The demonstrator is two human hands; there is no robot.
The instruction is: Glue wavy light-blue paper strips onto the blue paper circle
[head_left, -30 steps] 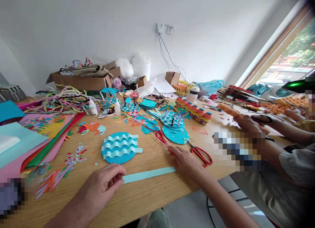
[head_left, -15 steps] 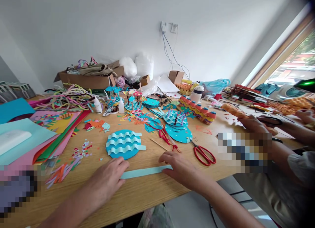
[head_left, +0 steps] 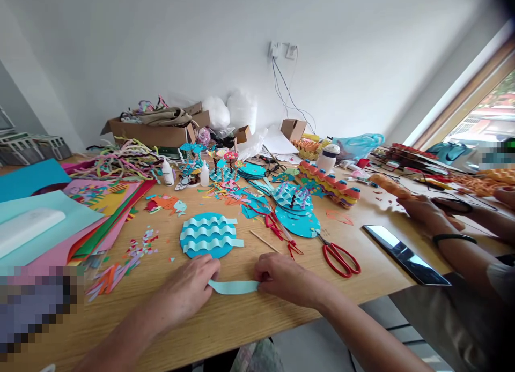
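A light blue paper strip (head_left: 234, 288) bows slightly between my two hands, just above the table's front part. Its left end is pinched in my left hand (head_left: 198, 278); the right end is gripped by the closed fingers of my right hand (head_left: 277, 275). Right behind my left hand lies a blue paper disc (head_left: 209, 250) carrying several wavy light blue strips (head_left: 210, 232), some with ends jutting past its right edge. A thin wooden stick (head_left: 263, 240) rests behind my right hand. Red-handled scissors (head_left: 340, 258) lie to the right of it.
Coloured paper sheets (head_left: 96, 227) and scraps (head_left: 140, 246) are at left. Glue bottles (head_left: 168, 172), finished blue discs (head_left: 298, 222) and an egg-carton piece (head_left: 330, 184) stand farther back. A phone (head_left: 406, 254) lies at right, near another person's hands (head_left: 426, 214).
Both hands have closed on the strip's ends and come nearer each other. The strip, flat and straight before, now bends. The view has shifted slightly.
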